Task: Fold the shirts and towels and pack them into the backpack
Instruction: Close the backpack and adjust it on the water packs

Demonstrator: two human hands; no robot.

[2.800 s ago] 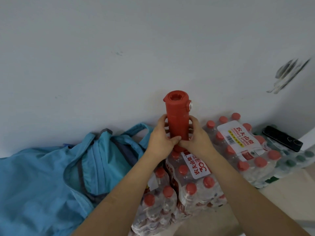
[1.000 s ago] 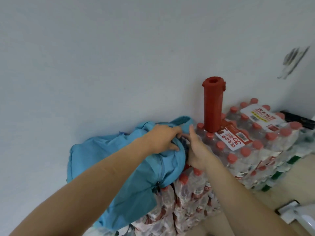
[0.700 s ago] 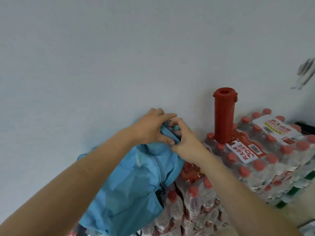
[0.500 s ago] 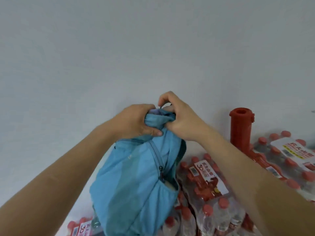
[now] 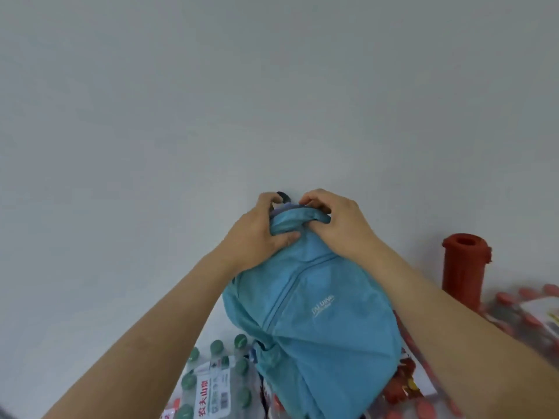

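The left hand [image 5: 257, 234] curls its fingers over the bunched crown of the blue backpack [image 5: 317, 322], with the thumb pressed onto the front. The right hand [image 5: 338, 225] grips the rolled top edge from the other side. A dark loop [image 5: 282, 195] pokes up between them. The backpack is held upright, zip line and small white logo showing, close in front of a bare pale wall [image 5: 272, 101] that fills everything above it. Below the backpack's left side lies a wrapped pack of green-capped bottles [image 5: 214, 382]. To its right stand a red cylinder [image 5: 464, 267] and blurred red-capped bottles [image 5: 529, 309], partly behind the right forearm. The backpack's bottom runs off the picture's edge, so I can't tell whether it rests on anything, and its contents are hidden.
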